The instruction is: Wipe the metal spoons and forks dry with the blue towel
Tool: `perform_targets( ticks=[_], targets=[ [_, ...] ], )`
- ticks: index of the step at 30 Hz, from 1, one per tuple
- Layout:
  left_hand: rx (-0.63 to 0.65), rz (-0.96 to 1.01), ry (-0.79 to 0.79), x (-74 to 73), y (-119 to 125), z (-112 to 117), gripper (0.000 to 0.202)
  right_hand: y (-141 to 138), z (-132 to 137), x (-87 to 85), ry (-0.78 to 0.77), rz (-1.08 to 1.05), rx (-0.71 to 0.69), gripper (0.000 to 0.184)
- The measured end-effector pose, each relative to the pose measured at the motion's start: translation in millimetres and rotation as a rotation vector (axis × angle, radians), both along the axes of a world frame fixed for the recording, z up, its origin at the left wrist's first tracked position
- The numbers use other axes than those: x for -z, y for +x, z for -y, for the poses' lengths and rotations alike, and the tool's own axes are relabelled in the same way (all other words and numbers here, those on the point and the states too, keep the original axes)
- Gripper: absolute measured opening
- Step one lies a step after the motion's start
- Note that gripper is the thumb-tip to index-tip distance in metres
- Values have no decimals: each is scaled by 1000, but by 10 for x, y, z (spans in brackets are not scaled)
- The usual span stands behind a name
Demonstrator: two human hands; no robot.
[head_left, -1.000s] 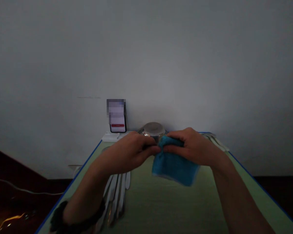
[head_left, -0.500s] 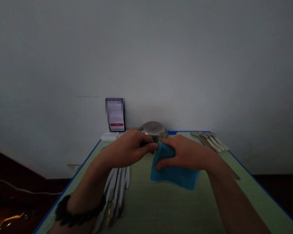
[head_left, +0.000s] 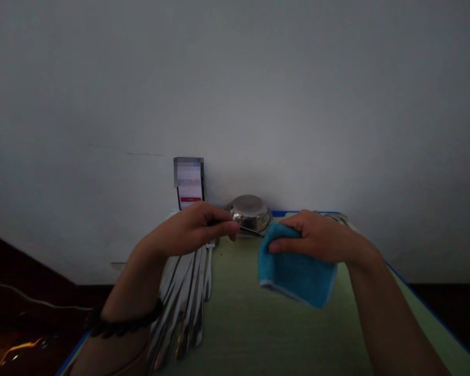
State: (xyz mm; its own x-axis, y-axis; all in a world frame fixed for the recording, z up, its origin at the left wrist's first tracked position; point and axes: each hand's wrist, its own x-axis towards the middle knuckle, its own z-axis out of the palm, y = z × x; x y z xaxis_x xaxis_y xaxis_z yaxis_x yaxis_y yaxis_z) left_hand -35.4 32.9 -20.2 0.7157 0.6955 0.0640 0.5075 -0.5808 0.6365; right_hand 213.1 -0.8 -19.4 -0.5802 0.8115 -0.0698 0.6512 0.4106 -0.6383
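Note:
My left hand (head_left: 196, 228) pinches one end of a thin, dark-looking piece of cutlery (head_left: 252, 231) above the table. Its far end disappears into a blue cloth (head_left: 297, 277), so I cannot make out its kind. Thumb and fingers of my right hand (head_left: 327, 237) are closed on the cloth, whose loose part hangs below. Under my left wrist lies a bundle of metal cutlery (head_left: 188, 300), handles toward me, with a fork (head_left: 209, 266) at its right side.
An upturned metal bowl (head_left: 250, 206) stands at the back of the green, blue-edged table (head_left: 235, 329) by the wall. A phone (head_left: 190, 192) leans upright at the back left. More cutlery (head_left: 339, 215) lies at the back right, partly behind my right hand.
My hands have drawn apart, the right one moving right with the cloth and the left one slightly left. A length of the thin utensil now shows between them.

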Motion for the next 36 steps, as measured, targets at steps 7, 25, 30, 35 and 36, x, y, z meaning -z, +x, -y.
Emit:
perform_targets(
  ticks=[7, 25, 30, 35, 36],
  targets=[
    [-94, 197, -58, 104, -154, -59, 35, 210, 67, 32, -76, -329, 91, 30],
    [-124, -209, 232, -187, 70, 289, 36, 118, 45, -7, -69, -196, 108, 29],
    [-88, -208, 233, -229, 94, 363, 33, 98, 65, -31, -77, -187, 67, 28],
    [-52, -204, 180, -261, 135, 391, 34, 120, 108, -74, -101, -117, 31, 27],
    [-49, -201, 174, -263, 143, 392, 33, 122, 116, -82, -93, -107, 26, 27]
  ],
)
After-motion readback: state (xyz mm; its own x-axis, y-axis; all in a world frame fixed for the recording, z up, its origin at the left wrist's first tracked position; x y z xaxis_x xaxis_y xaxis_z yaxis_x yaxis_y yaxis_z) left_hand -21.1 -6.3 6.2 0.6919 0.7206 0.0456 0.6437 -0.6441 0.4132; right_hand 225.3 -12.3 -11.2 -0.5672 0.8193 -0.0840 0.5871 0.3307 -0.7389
